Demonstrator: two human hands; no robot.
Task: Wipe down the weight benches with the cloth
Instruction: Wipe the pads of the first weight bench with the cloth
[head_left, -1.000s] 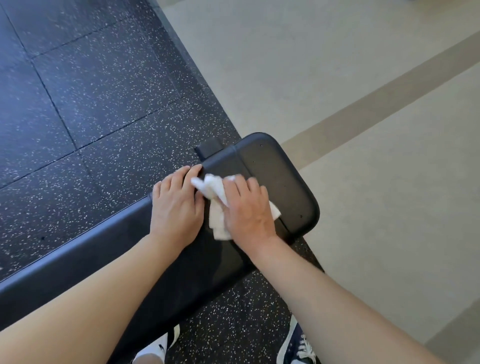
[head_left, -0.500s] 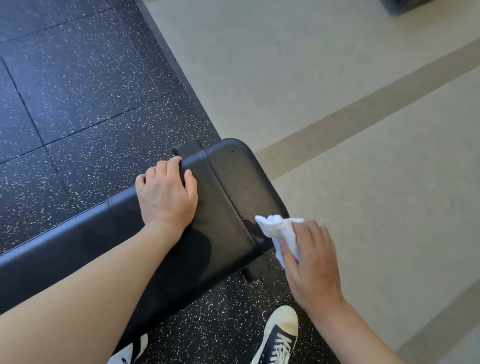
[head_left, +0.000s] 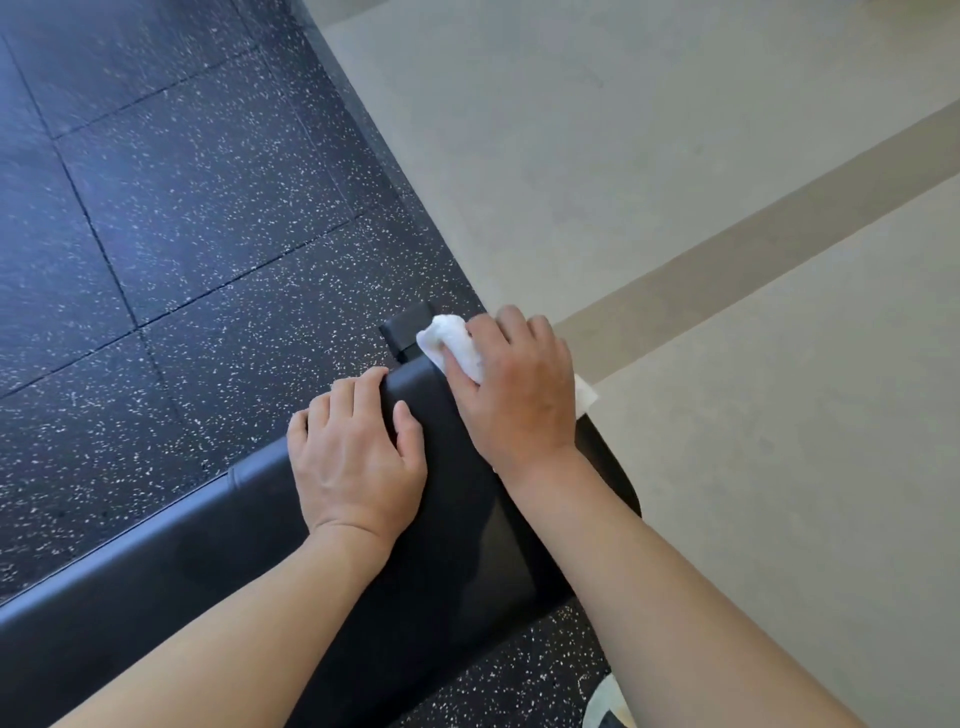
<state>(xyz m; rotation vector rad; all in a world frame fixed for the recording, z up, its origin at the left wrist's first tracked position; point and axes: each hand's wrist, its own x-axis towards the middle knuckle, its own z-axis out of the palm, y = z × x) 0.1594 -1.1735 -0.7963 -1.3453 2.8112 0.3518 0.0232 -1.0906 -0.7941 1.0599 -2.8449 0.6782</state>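
Note:
A black padded weight bench (head_left: 197, 561) runs from the lower left to the middle of the head view. My right hand (head_left: 514, 389) holds a crumpled white cloth (head_left: 452, 345) against the bench's far end, its fingers curled over the cloth. A corner of the cloth sticks out past the hand on the right. My left hand (head_left: 356, 452) rests on the pad beside it, fingers wrapped over the far edge and thumb on top. The end of the pad is mostly hidden under my right hand.
Black speckled rubber floor tiles (head_left: 156, 208) lie left of and under the bench. Beige smooth floor (head_left: 675, 156) with a darker tan stripe (head_left: 779, 228) spreads to the right. A black bench foot (head_left: 408, 327) pokes out beyond the pad. A shoe tip (head_left: 608, 701) shows at the bottom.
My right hand has swept the cloth from the near side of the bench end up to its far corner. My left hand stays on the pad's far edge.

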